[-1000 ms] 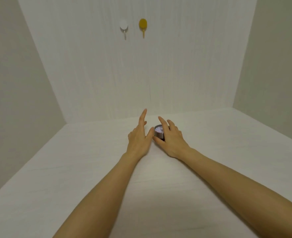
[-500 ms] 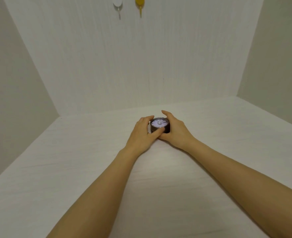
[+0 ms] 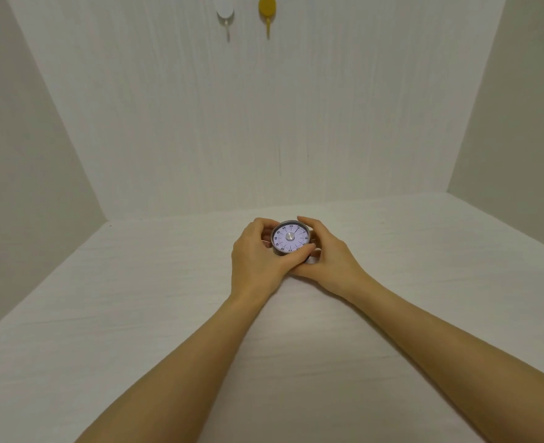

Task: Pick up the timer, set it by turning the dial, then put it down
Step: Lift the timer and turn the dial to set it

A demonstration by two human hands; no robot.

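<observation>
**A:** What does the head camera show?

**B:** Two bare forearms reach forward over a pale, wood-grained tabletop set inside a white-walled alcove. Between the hands, near the middle of the view and toward the back wall, sits a small round timer with a metal rim, a white face ringed with dark numbers and a silver knob at its centre. The face tilts toward the camera.

**A:** How are the hands placed?

**B:** The left hand cups the timer's left side – its fingers curl over the far edge and its thumb lies along the near rim. The right hand wraps the right side, fingers bent over the top edge, thumb tucked beneath the left thumb. Both hands are closed around the timer, touching it and each other.

**A:** Is it lifted off the surface?

**B:** I cannot tell; the hands hide its base.

**A:** Anything else in view?

**B:** High on the back wall, well apart from the hands, are two adhesive hooks side by side – a white hook on the left and a yellow hook on the right.
</observation>
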